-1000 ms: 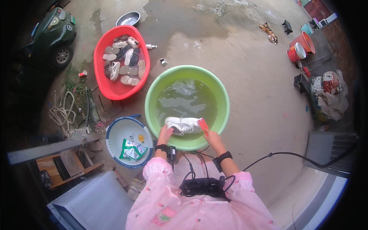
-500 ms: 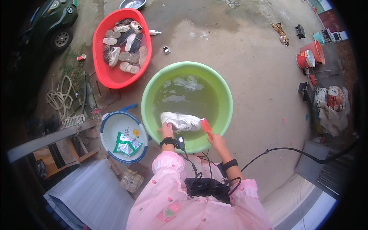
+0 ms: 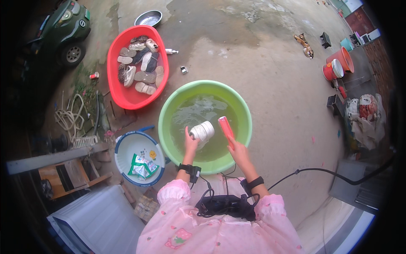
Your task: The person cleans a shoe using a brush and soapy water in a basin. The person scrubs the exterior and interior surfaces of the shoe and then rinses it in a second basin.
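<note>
I've got left hand [image 3: 190,144] gripping the white shoe [image 3: 203,131] around mid-basin, inside the green basin [image 3: 248,122]; right hand [image 3: 239,153] wrapped round a red brush [image 3: 225,126], right of it. Red tub [image 3: 131,100] with other shoes [image 3: 145,77], far left.

White shoe [image 3: 203,131], red brush [image 3: 226,127], strawberry-patterned pink top [image 3: 207,237]

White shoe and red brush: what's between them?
In the head view, only a narrow gap separates the white shoe from the red brush, with water showing in the green basin.
</note>
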The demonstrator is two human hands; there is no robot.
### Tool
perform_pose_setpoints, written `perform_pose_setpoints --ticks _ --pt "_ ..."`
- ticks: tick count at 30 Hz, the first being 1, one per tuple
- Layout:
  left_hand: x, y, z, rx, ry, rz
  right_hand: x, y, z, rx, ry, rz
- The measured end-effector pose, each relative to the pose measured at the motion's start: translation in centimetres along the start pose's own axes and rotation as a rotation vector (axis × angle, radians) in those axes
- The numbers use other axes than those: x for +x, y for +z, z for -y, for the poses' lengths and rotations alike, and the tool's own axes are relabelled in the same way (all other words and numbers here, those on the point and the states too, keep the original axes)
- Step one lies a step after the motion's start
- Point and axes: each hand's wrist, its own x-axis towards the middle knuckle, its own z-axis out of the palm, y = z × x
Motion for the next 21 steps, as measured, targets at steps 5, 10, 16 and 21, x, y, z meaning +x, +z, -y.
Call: perform_pose_setpoints --ticks 5,10,16,21 --pt "-1.4 1.3 2.6 0.655 0.111 0.014 -0.9 0.5 2.6 0.002 -0.085 0.076" --pt "-2.0 0.6 4.5 1.071 0.12 0.201 -2.2 3.0 1.3 -0.004 0.076 0.281" --pt "-2.7 0.2 5.7 1.285 0.108 0.589 -5.0 6.3 -3.5 0.246 0.154 0.256" --pt "-2.7 0.7 6.3 1.208 -0.067 0.626 -7.3 7.5 -5.3 0.55 0.294 0.371"
